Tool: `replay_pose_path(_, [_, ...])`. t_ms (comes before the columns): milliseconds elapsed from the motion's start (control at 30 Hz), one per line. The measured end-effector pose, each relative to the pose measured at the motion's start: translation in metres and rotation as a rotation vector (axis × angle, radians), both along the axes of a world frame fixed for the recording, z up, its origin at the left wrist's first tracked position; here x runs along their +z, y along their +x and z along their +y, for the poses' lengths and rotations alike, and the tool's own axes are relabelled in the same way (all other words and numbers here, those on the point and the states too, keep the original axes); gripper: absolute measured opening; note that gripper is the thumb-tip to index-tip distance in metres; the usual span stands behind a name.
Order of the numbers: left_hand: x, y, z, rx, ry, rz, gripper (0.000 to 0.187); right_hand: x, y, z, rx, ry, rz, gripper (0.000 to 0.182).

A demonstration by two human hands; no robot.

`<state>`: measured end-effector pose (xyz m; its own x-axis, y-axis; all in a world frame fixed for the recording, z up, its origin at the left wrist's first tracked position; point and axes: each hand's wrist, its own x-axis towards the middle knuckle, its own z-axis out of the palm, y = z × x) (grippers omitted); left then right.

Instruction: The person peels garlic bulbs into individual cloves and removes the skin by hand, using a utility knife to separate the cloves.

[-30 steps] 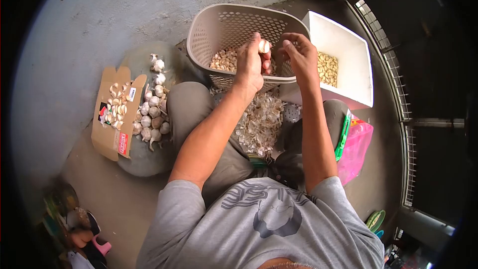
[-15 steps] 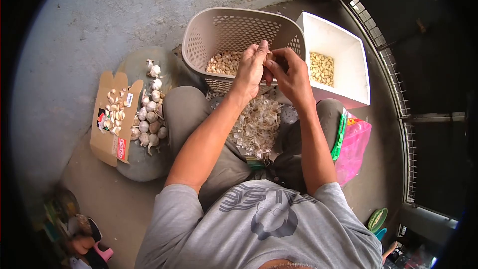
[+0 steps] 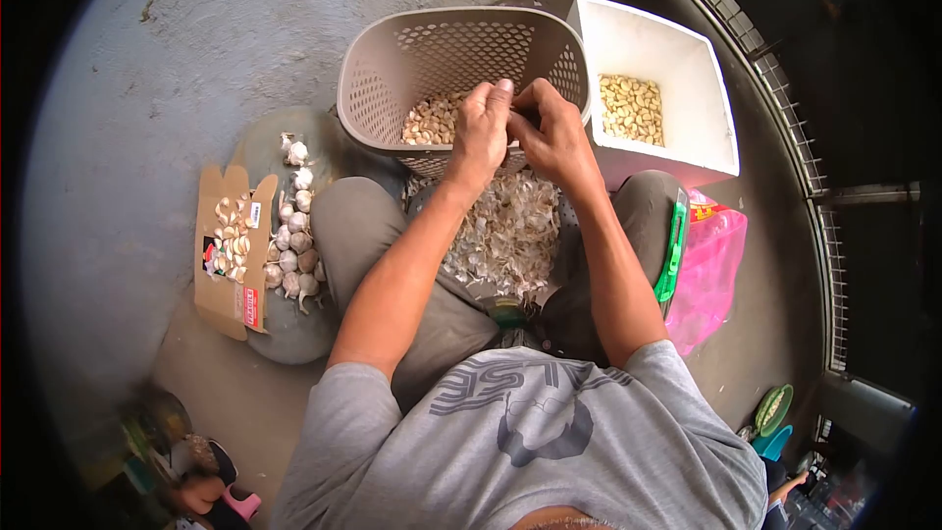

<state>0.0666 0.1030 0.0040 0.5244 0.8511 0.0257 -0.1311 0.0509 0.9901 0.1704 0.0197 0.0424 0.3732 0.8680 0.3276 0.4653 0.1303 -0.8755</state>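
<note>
My left hand [image 3: 481,132] and my right hand [image 3: 551,137] meet over the front of a perforated basket [image 3: 358,88]. Both are closed with fingertips together, pinching something too small and hidden to make out. Inside the basket lie unpeeled garlic cloves [image 3: 429,121]. Below my hands, between my legs, is a heap of dry garlic skins [image 3: 505,236]. A white foam box [image 3: 687,49], holding pale peeled cloves [image 3: 631,108], stands right of the basket.
At the left, garlic bulbs [image 3: 299,236] sit beside a cardboard piece [image 3: 224,309] with loose cloves [image 3: 233,240]. A green cutter [image 3: 673,250] lies by my right knee, next to a pink bag [image 3: 708,270]. Part of another person [image 3: 201,491] shows at lower left.
The whole view has shifted and tilted slightly. My hands remain together over the basket, with the right hand's fingers now bent closer against the left.
</note>
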Motion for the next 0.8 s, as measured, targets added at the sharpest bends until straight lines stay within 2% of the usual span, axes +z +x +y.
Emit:
replay_pose_path(100, [0.005, -0.007, -0.003, -0.09, -0.251, -0.141, 0.038, -0.009, -0.002, 0.002, 0.037, 0.03, 0.097, 0.018])
replay_pose_path(133, [0.005, -0.005, -0.005, -0.051, -0.223, -0.115, 0.04, -0.009, -0.007, 0.002, 0.031, 0.043, 0.075, 0.019])
replay_pose_path(233, [0.014, -0.01, -0.007, -0.015, -0.247, -0.145, 0.043, 0.004, -0.017, -0.002, -0.006, -0.011, 0.282, 0.019])
replay_pose_path(267, [0.002, -0.005, -0.001, 0.011, -0.242, -0.221, 0.046, 0.013, -0.017, -0.007, 0.014, -0.085, 0.251, 0.018])
replay_pose_path(367, [0.014, -0.017, 0.003, -0.194, -0.26, -0.234, 0.043, 0.007, -0.007, -0.008, 0.073, -0.088, 0.182, 0.018])
replay_pose_path(400, [0.019, -0.017, 0.001, -0.216, -0.254, -0.226, 0.037, -0.004, -0.002, -0.004, 0.016, -0.003, 0.094, 0.013])
replay_pose_path(500, [0.012, -0.013, 0.002, -0.29, -0.255, -0.223, 0.034, -0.017, 0.013, 0.0, 0.006, 0.064, 0.27, 0.008])
replay_pose_path(533, [0.011, -0.015, 0.002, -0.312, -0.247, -0.21, 0.03, -0.02, 0.016, 0.002, 0.031, 0.111, 0.274, 0.012])
replay_pose_path(633, [0.015, -0.011, -0.005, -0.147, -0.011, -0.118, 0.03, -0.007, 0.017, -0.008, 0.034, -0.08, 0.646, 0.027])
replay_pose_path(667, [0.011, -0.009, -0.003, -0.085, 0.203, -0.057, 0.036, -0.016, 0.017, -0.006, 0.04, -0.073, 0.636, 0.037])
replay_pose_path(767, [0.021, -0.01, -0.008, -0.021, 0.55, 0.01, 0.045, -0.026, 0.013, -0.001, 0.146, -0.134, 0.919, 0.036])
replay_pose_path(800, [0.028, -0.014, -0.015, -0.009, 0.639, 0.115, 0.058, -0.015, 0.007, -0.001, 0.237, -0.114, 1.155, 0.031])
